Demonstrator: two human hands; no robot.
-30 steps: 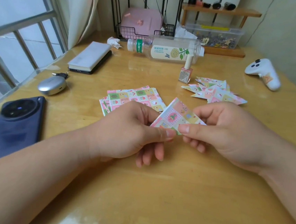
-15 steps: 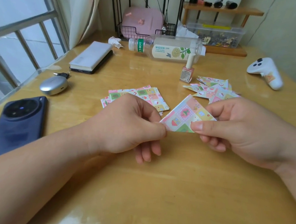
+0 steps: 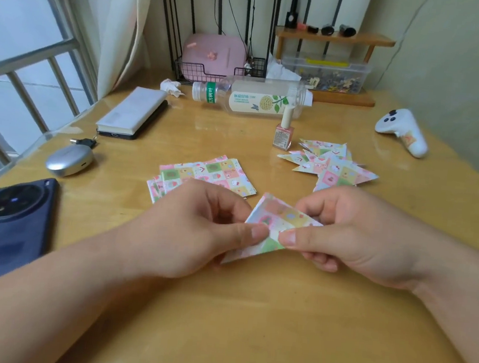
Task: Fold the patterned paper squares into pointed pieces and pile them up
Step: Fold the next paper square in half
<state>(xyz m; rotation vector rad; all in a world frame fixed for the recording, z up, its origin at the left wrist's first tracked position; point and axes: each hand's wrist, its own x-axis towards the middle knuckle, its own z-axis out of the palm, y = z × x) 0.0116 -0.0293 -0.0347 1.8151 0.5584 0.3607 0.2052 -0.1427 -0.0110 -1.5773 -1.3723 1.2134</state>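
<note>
- The folded paper (image 3: 275,223) is pinched between the left hand (image 3: 198,231) and the right hand (image 3: 354,236), thumbs on its front and fingers curled behind.
- Compared with half a second ago, the thumbs nearly meet and the paper bends.

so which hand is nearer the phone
Left. The left hand sits right of the phone, bare table between them; the right hand is farther right, past the paper both hands pinch.
</note>
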